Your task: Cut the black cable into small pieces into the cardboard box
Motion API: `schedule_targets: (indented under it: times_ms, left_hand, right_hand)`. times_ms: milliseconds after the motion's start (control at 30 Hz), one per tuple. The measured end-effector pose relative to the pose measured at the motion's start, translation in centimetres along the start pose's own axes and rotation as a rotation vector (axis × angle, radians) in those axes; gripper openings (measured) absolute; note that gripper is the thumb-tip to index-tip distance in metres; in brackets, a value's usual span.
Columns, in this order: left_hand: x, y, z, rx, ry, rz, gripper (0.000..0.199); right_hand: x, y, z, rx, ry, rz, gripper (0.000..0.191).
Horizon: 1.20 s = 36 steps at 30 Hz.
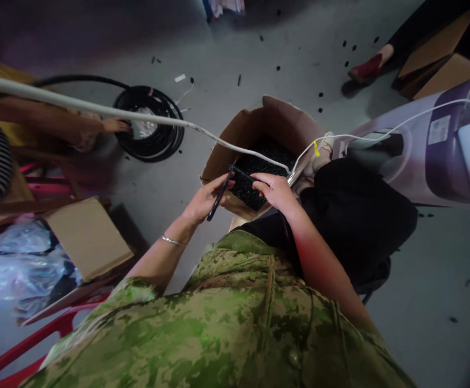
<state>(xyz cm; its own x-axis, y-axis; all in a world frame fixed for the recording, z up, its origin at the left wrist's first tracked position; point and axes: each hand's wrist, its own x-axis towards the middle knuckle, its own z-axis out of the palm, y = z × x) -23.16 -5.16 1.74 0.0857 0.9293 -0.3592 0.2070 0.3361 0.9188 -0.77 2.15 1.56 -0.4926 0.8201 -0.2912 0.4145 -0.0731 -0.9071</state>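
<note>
A thin black rod [218, 196] slants through the fingers of my left hand [207, 198], which is closed on it over the near left rim of an open cardboard box [229, 129]. My right hand [274, 189] pinches a ribbed black tube [243, 173]. The tube's far end meets the top of the rod beside my left fingertips. Below my hands, the box holds many small black pieces [251, 194]. A white cable [235, 146] crosses above the box and reaches a shiny metal part [292, 179] beside my right hand.
A coil of black hose [149, 145] lies on the floor at the left, with another person's hand [116, 125] at it. A purple and white machine [412, 140] stands at the right. Cardboard [89, 237] and plastic bags [20, 275] are at the lower left, near a red chair [36, 342].
</note>
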Motion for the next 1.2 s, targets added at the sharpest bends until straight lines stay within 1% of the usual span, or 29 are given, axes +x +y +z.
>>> schedule_targets:
  times_ms: [233, 333, 533, 733, 933, 1067, 1200]
  left_hand:
    - [0.1, -0.3, 0.0, 0.032, 0.019, 0.036, 0.074]
    - [0.2, -0.4, -0.3, 0.074, 0.026, 0.067, 0.073]
    - [0.3, -0.3, -0.6, 0.178, -0.004, 0.104, 0.070]
    - [0.2, 0.0, -0.3, 0.107, -0.017, 0.077, 0.071]
    - [0.4, -0.2, -0.5, 0.128, 0.001, 0.099, 0.069]
    - [0.5, -0.6, -0.1, 0.222, 0.044, 0.102, 0.064]
    - [0.2, -0.6, 0.5, 0.417, 0.120, 0.118, 0.052]
  right_hand:
    - [0.0, -0.1, 0.0, -0.088, -0.004, -0.079, 0.025]
    - [0.0, -0.2, 0.0, -0.099, 0.004, -0.087, 0.026]
    - [0.0, -0.3, -0.1, -0.097, 0.010, -0.096, 0.026]
    - [0.0, -0.2, -0.1, -0.108, 0.017, -0.089, 0.027]
    - [0.0, -0.1, -0.1, -0.146, 0.009, -0.104, 0.027]
    - [0.1, -0.1, -0.1, -0.239, -0.022, -0.107, 0.027]
    - [0.2, 0.1, -0.2, -0.334, -0.020, -0.103, 0.027]
